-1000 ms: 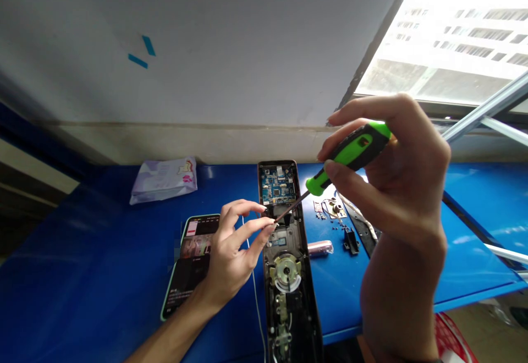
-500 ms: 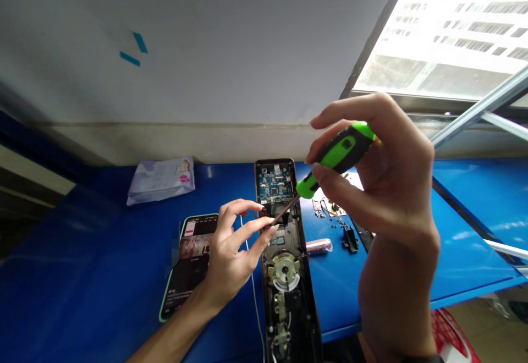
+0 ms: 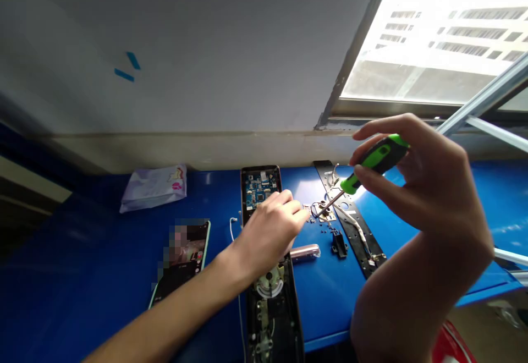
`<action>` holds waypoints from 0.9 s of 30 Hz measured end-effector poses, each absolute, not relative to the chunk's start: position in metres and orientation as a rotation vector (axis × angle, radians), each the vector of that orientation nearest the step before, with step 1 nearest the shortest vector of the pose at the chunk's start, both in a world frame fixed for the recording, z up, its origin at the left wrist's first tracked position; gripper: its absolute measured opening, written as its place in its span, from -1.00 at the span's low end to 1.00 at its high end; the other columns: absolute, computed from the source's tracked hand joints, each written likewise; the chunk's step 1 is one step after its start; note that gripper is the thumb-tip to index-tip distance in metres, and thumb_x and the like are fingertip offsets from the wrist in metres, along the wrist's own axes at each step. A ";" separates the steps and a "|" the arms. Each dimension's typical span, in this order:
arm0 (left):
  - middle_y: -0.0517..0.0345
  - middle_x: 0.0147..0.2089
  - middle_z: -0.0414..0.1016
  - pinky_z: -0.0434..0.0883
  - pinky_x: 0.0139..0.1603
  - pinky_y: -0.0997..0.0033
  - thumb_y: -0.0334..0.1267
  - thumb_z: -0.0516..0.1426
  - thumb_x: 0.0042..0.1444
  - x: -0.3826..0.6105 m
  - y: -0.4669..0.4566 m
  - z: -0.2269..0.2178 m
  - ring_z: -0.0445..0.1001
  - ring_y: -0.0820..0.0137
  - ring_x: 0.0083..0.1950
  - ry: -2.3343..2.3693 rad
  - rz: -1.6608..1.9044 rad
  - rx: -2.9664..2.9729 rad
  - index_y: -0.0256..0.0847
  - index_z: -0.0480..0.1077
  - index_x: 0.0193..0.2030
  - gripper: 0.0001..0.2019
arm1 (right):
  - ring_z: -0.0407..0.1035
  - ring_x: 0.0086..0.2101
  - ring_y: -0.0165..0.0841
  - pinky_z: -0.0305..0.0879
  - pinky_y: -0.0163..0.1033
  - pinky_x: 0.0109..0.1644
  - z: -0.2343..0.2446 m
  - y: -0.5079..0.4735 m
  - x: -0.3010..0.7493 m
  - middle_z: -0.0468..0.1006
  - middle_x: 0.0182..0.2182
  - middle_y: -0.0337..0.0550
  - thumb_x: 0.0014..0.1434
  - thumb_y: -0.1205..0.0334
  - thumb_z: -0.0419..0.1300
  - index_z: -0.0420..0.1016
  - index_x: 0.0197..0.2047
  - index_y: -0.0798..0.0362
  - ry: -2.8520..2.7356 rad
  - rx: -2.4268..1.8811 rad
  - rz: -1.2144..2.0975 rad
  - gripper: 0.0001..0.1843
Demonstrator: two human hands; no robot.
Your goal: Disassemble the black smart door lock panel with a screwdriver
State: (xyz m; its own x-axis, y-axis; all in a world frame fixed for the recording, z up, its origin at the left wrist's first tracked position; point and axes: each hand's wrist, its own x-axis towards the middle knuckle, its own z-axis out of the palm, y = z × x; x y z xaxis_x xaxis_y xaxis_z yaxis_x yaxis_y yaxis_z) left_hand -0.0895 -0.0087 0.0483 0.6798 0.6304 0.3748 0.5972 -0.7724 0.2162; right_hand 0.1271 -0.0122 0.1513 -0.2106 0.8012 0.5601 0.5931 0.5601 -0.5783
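My right hand (image 3: 416,181) grips a green and black screwdriver (image 3: 377,160), its tip held over a small metal part (image 3: 320,209) on the blue table (image 3: 82,236). My left hand (image 3: 270,228) reaches across the opened lock body (image 3: 268,297) toward a scatter of several small screws (image 3: 325,226), its fingers bunched together. I cannot make out whether those fingers hold anything. A blue circuit board (image 3: 259,186) sits in the far end of the lock body.
A phone (image 3: 181,261) with a lit screen lies left of the lock. A purple packet (image 3: 154,184) lies by the wall. A black metal plate (image 3: 350,217), a small black part (image 3: 339,243) and a pink cylinder (image 3: 304,252) lie to the right. A window is at the upper right.
My left hand has left the screwdriver tip over the lock and moved right toward the loose screws. My right hand carried the screwdriver right, over the small parts. The view shifted right.
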 end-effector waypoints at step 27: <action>-0.13 0.11 0.60 0.49 0.12 -0.06 -0.31 0.17 0.36 -0.074 0.001 0.051 0.47 0.01 0.20 1.377 0.987 2.851 -0.21 0.57 0.03 -0.81 | 0.56 -0.36 -0.28 0.51 -0.17 -0.31 0.140 0.010 0.162 0.65 -0.34 -0.22 0.18 0.19 0.35 0.52 0.00 -0.05 -1.984 -1.159 0.523 -0.70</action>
State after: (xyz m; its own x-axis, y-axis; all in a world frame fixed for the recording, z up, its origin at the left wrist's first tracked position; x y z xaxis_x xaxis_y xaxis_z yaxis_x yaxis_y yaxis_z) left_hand -0.0737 0.0007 0.0512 0.4821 0.6565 0.5801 0.7603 -0.6425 0.0953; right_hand 0.1622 0.0098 0.1402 -0.2942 0.8640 0.4086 0.5502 0.5027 -0.6668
